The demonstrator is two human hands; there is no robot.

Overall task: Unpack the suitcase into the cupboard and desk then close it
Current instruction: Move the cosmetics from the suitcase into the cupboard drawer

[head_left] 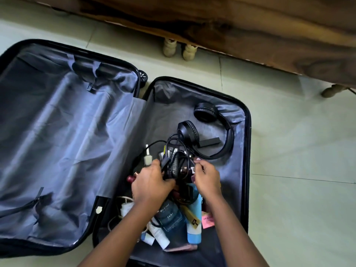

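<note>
Over the open suitcase on the floor, our left hand gripping the tangled black cables, our right hand pinching them, headphones just beyond.

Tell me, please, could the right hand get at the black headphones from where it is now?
Probably yes. The headphones lie uncovered in the suitcase just beyond the right hand, but it is pinching the cable bundle and must let go first.

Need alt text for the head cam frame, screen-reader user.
Both hands, left hand and right hand, grip a tangled black charger and cables over the right half of an open suitcase on a tiled floor. Black headphones and toiletry bottles also lie there; the left half shows only grey lining.
</note>
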